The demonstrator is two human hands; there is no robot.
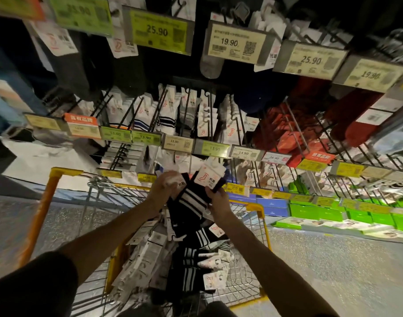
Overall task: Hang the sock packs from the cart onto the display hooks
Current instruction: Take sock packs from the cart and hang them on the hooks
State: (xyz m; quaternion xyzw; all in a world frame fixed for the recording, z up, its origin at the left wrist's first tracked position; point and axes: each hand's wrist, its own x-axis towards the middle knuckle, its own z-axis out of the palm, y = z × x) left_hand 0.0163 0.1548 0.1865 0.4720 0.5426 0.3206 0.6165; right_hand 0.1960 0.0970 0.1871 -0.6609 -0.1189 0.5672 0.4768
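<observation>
I hold black sock packs with white stripes (193, 200) above the cart (257, 208). My left hand (160, 187) grips the white card header of one pack at its top left. My right hand (218, 202) grips the packs from the right, just below another white header card (207, 177). More black striped packs (196, 264) and white-carded packs (141, 259) lie piled in the wire cart below. Display hooks (209, 117) with hanging white socks run across the rack ahead.
Rows of price tags (177, 143) front the hooks at several levels. Red sock packs (285, 129) hang to the right, green boxes (321, 211) sit on the low shelf at right. The cart's yellow frame (47, 202) stands at left, speckled floor on both sides.
</observation>
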